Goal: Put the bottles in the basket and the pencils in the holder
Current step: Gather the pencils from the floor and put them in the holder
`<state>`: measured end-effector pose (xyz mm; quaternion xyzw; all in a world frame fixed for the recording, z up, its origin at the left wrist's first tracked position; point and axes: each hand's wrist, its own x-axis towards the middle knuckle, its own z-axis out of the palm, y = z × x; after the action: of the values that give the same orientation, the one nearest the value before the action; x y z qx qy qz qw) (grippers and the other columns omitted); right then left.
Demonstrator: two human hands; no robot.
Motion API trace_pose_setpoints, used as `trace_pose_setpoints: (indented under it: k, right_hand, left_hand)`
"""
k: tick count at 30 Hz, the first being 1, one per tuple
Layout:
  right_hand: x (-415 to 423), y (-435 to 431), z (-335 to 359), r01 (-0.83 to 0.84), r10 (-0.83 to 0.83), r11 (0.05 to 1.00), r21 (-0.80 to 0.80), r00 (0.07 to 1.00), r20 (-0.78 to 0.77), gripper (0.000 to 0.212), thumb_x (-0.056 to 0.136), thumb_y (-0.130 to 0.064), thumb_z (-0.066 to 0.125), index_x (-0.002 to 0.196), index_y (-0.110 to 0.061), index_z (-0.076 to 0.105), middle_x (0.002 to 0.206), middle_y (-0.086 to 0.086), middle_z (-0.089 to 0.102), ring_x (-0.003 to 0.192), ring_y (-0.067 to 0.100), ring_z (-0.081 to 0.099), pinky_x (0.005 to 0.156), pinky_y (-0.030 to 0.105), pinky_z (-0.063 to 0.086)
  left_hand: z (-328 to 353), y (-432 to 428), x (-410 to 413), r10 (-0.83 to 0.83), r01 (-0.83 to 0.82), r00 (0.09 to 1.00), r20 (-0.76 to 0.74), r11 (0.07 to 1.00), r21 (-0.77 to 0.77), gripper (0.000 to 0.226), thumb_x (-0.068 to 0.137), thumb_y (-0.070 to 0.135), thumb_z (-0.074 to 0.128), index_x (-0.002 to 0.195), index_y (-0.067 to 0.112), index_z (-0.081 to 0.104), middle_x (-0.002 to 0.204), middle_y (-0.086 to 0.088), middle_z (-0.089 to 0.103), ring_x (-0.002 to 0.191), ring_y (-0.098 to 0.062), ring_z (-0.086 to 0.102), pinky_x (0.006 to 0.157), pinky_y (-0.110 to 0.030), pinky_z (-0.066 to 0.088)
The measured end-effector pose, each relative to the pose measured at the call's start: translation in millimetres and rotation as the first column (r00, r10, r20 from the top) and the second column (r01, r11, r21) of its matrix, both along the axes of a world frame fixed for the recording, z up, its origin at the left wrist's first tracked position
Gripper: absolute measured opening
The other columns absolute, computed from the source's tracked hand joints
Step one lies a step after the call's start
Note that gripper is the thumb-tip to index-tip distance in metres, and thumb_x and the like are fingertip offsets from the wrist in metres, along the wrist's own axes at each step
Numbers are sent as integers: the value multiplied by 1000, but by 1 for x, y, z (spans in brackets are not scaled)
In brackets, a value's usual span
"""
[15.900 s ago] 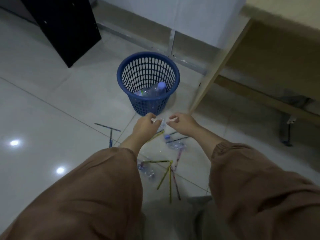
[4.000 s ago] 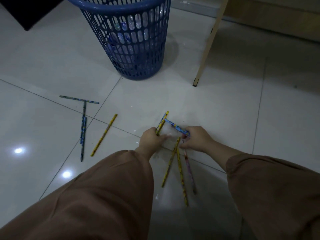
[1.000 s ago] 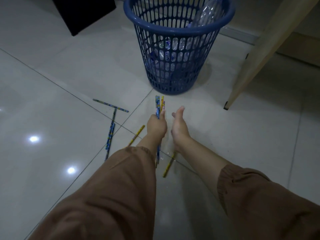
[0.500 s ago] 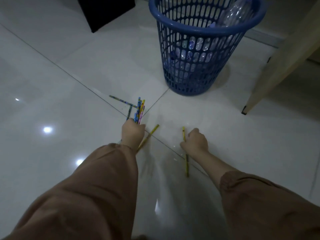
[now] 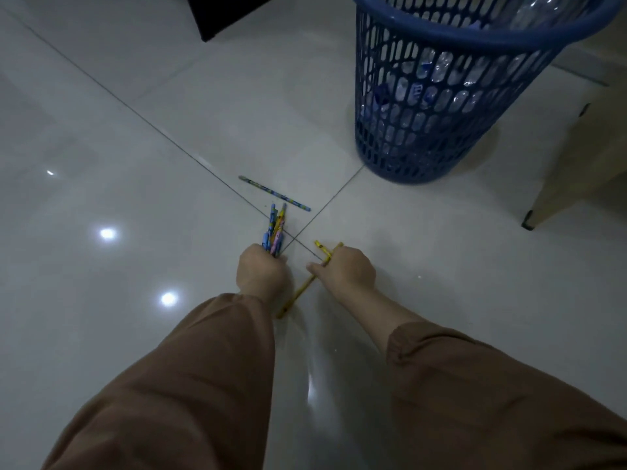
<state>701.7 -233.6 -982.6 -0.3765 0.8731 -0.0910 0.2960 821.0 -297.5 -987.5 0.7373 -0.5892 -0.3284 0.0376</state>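
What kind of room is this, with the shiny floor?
Probably an indoor room such as an office or classroom, though I can't be sure. The glossy pale tiled floor reflects ceiling lights, a blue plastic lattice basket stands on it, and a pale wooden furniture leg shows at the right edge.

Floor (image 5: 169, 113) is big glossy pale tiles with thin dark grout lines (image 5: 142, 117), two of which cross near the middle of the view. A few small bright light reflections (image 5: 107, 233) sit on the left side of it, so it's pretty shiny. Top edge has a dark boxy thing (image 5: 224, 15), only its bottom corner shows, can't tell what it is. Over on the right there's a slanted light wood leg (image 5: 570, 184) with a dark foot (image 5: 527, 222) resting on the tile.
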Motion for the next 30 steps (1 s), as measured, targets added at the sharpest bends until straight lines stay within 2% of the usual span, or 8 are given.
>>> trace_pose_setpoints:
  k: [5, 8, 16, 19, 22, 24, 26, 30]
  right_hand:
    - [-11, -14, 1, 42, -42, 998, 52, 999, 0, 43, 77, -39, 72, 107, -8, 66, 117, 11, 66, 109, 30, 63, 76, 30, 48]
    - [-15, -21, 0, 37, -40, 995, 93, 999, 34, 43, 75, -39, 73, 105, -8, 66, 115, 10, 66, 108, 29, 63, 71, 27, 43]
    - [-18, -24, -15, 223, -205, 968, -117, 968, 145, 44, 97, -31, 36, 104, 1, 64, 109, 21, 66, 102, 37, 60, 73, 32, 40]
    - [-20, -32, -15, 295, -249, 936, -194, 941, 229, 41, 97, -28, 32, 105, 2, 59, 105, 23, 66, 95, 39, 64, 81, 38, 52]
    - [-26, -49, -13, 356, -283, 913, -201, 905, 317, 37, 95, -26, 31, 103, -1, 58, 98, 21, 67, 82, 38, 68, 76, 45, 58]
    - [-31, -62, -11, 272, -220, 946, -178, 939, 264, 37, 97, -26, 34, 105, -3, 62, 105, 18, 66, 95, 35, 64, 79, 35, 51]
    - [-32, -75, -6, 166, -134, 968, -188, 976, 170, 33, 97, -27, 40, 103, -7, 66, 107, 15, 67, 98, 32, 61, 71, 30, 41]
    - [-19, -104, -4, -71, 86, 970, -234, 995, 55, 34, 93, -21, 46, 120, -20, 66, 116, 14, 62, 100, 32, 61, 79, 29, 48]
  left_hand:
    - [-4, -9, -2, -47, 48, 999, 16, 998, -27, 29, 90, 28, 59, 102, 2, 59, 109, -20, 62, 101, -38, 60, 77, -37, 48]
    - [-2, -14, -7, -86, 89, 995, 59, 995, -43, 26, 92, 25, 53, 102, 2, 61, 109, -20, 62, 102, -38, 60, 77, -37, 48]
    - [-14, -18, -4, -52, 51, 998, -23, 997, -65, 27, 91, 24, 54, 101, 1, 60, 105, -20, 62, 97, -38, 61, 75, -38, 50]
    - [-17, -21, 0, -30, 26, 996, -81, 999, -46, 21, 88, 24, 57, 86, 3, 58, 85, -14, 57, 88, -36, 59, 68, -36, 45]
    - [-20, -28, 6, 99, -94, 967, -234, 995, 31, 24, 83, 20, 64, 69, 7, 51, 69, -9, 49, 74, -30, 54, 63, -35, 44]
    - [-18, -33, 8, 224, -186, 906, -358, 973, 138, 21, 82, 18, 67, 72, 5, 53, 72, -14, 52, 68, -29, 53, 64, -38, 50]
    - [-17, -37, 8, 306, -231, 837, -454, 949, 214, 24, 82, 14, 69, 67, 8, 51, 66, -13, 48, 55, -25, 47, 56, -33, 45]
    - [-12, -42, 6, 368, -296, 724, -584, 930, 219, 20, 87, 12, 65, 74, 6, 52, 66, -19, 55, 36, -18, 38, 43, -23, 33]
